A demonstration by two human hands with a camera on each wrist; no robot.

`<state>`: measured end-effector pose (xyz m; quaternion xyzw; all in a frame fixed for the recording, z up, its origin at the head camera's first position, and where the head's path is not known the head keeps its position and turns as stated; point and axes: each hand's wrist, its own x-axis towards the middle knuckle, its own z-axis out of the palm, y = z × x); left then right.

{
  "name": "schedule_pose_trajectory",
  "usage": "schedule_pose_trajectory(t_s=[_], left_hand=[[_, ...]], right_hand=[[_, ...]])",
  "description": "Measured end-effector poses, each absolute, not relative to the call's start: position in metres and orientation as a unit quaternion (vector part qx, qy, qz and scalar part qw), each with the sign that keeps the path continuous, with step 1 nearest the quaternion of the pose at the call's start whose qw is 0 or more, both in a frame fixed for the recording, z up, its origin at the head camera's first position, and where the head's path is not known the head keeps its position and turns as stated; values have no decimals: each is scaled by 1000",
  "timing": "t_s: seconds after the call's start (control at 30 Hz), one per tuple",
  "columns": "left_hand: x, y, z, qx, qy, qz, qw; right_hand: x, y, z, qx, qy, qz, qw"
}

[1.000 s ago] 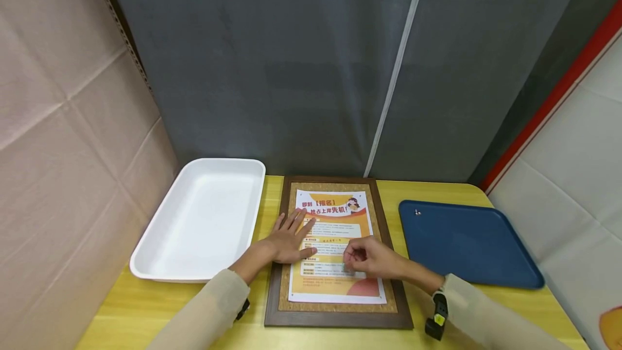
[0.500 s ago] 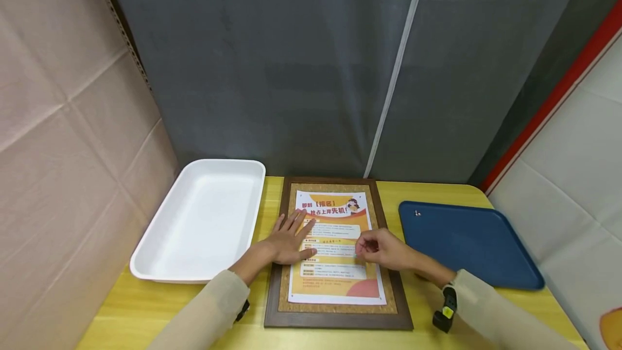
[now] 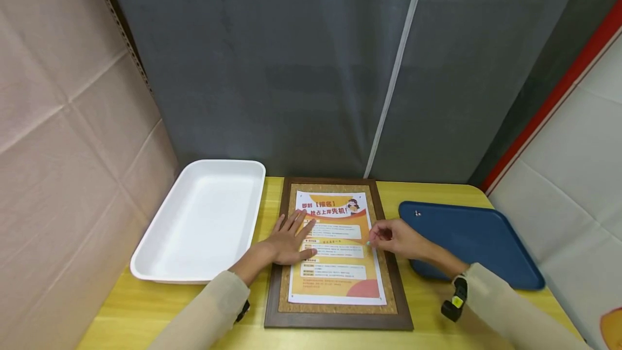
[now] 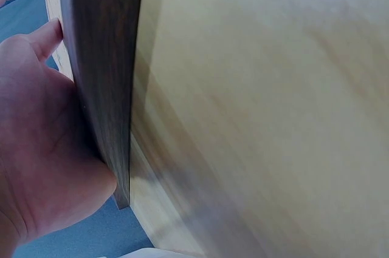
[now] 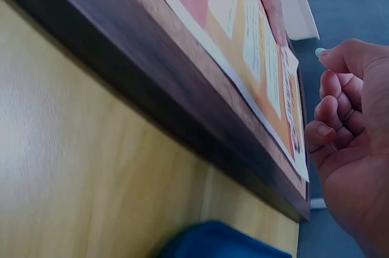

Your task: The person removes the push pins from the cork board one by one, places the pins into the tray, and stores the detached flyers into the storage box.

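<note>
A printed orange and white poster (image 3: 335,285) lies on a cork board (image 3: 340,308) with a dark brown frame (image 3: 340,320). My left hand (image 3: 288,243) rests flat on the poster's left side, fingers spread. In the left wrist view, the palm of the left hand (image 4: 45,142) lies over the frame's edge. My right hand (image 3: 396,237) hovers by the poster's right edge, pinching a tiny pale green thumbtack (image 5: 319,52) between thumb and forefinger. The other fingers of the right hand (image 5: 358,118) are curled. Tiny marks show at the poster's corners.
To the left stands a white tray (image 3: 194,274) with raised sides. At the right lies a blue tray (image 3: 476,242) with small silver pieces (image 3: 417,213) near its far left corner. A grey curtain (image 3: 291,69) closes off the back of the yellow table (image 3: 116,312).
From over the lower poster, my right hand has moved right and away from me to the poster's right edge, where the thumbtack now shows. The left hand has stayed in place.
</note>
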<state>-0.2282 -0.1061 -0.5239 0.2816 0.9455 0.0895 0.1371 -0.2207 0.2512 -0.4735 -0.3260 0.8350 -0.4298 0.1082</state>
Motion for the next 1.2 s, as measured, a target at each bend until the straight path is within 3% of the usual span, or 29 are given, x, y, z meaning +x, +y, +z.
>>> schedule_pose_trajectory(t_s=[0.5, 0.8, 1.2], left_hand=[[-228, -106, -526, 283, 945, 94, 134], [-217, -103, -501, 287, 946, 72, 134], [-216, -101, -497, 283, 946, 72, 141]], right_hand=[[-234, 285, -475, -305, 853, -416, 81], [-244, 307, -478, -294, 857, -422, 41], [-253, 342, -477, -205, 891, -404, 46]])
